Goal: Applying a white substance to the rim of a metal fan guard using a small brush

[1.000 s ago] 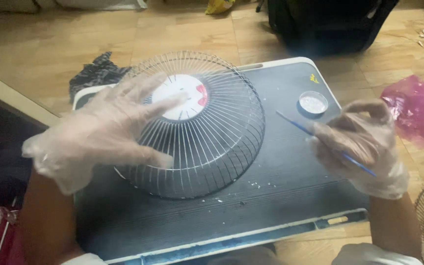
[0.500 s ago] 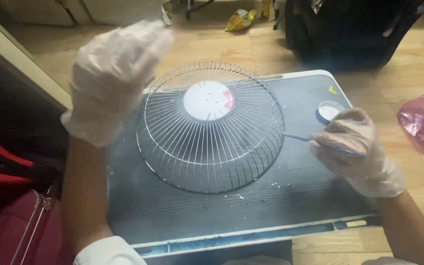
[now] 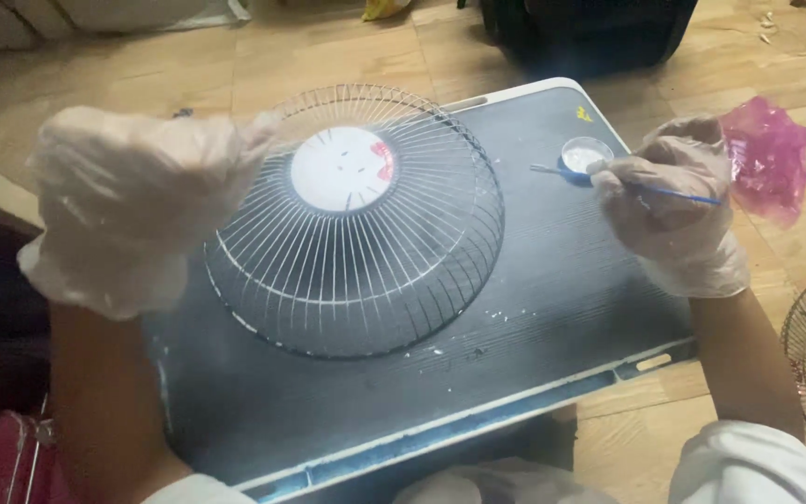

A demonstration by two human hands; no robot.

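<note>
a thin brush (image 3: 650, 191) is pinched in the right hand (image 3: 669, 210) at the small dish (image 3: 586, 154) near the counter's (image 3: 552, 308) far right corner; the left hand (image 3: 132, 210) is held loose, empty, over the wire fan guard (image 3: 356, 229) mid-counter. paint could be dripped if overloaded.

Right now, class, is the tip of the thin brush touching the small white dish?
Cannot tell. In the head view the brush tip overlaps the dish rim, but no contact or gap shows plainly. The right hand holds it.

Wire fan guard (image 3: 356, 233), matt dark board (image 3: 552, 308)
</note>
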